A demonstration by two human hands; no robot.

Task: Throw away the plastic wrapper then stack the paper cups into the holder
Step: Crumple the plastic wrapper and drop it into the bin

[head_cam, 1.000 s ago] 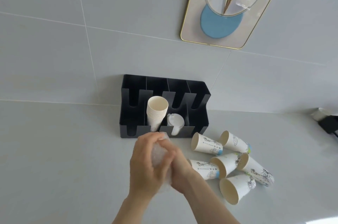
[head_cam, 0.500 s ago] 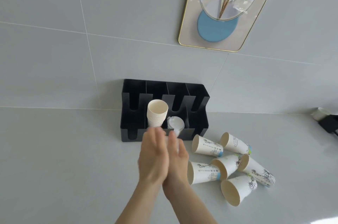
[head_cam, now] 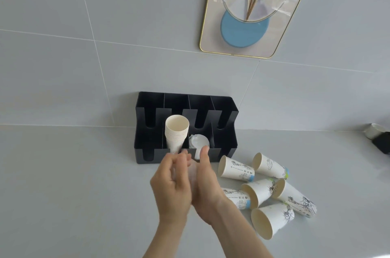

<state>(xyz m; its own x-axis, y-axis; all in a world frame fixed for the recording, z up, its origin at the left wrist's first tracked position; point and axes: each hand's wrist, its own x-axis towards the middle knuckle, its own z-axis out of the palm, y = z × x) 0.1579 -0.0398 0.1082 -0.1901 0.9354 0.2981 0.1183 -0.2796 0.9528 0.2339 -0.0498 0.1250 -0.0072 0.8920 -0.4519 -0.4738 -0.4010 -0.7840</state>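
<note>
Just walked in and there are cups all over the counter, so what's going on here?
A person is pressing a clear plastic wrapper between the left hand and right hand, in front of a black holder against the wall. The holder has a stack of plain cups in one slot and white lids in the next. Six printed paper cups lie on their sides on the counter to the right, not yet stacked.

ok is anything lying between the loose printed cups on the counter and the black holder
Nothing visible lies between. The loose printed cups lie on bare counter right of the black holder. The hands hover over the counter left of them, pressed around a clear wrapper.
</note>
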